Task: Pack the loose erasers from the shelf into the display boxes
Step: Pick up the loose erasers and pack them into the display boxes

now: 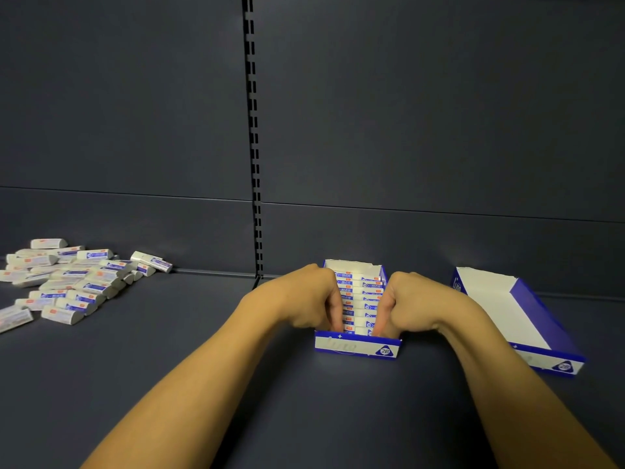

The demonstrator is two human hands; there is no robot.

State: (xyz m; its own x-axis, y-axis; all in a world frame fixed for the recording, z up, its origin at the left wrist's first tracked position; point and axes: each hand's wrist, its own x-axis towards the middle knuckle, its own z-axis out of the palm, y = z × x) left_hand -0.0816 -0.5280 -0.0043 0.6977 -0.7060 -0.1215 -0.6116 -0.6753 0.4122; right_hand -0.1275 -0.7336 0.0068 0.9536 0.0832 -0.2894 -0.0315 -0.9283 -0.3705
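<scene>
A blue and white display box [357,347] stands in the middle of the dark shelf, filled with a row of several white erasers [360,301] in blue sleeves. My left hand [309,297] rests on the box's left side with its fingers curled down inside, against the erasers. On the right side my right hand [411,304] does the same. Both hands press on the row from its two ends. A second display box [527,306] lies empty to the right. A pile of several loose erasers [71,282] sits at the far left.
The shelf floor [203,333] is dark grey, with a dark back panel and a slotted upright strip [253,147] behind the filled box. Bare shelf lies between the pile and the boxes.
</scene>
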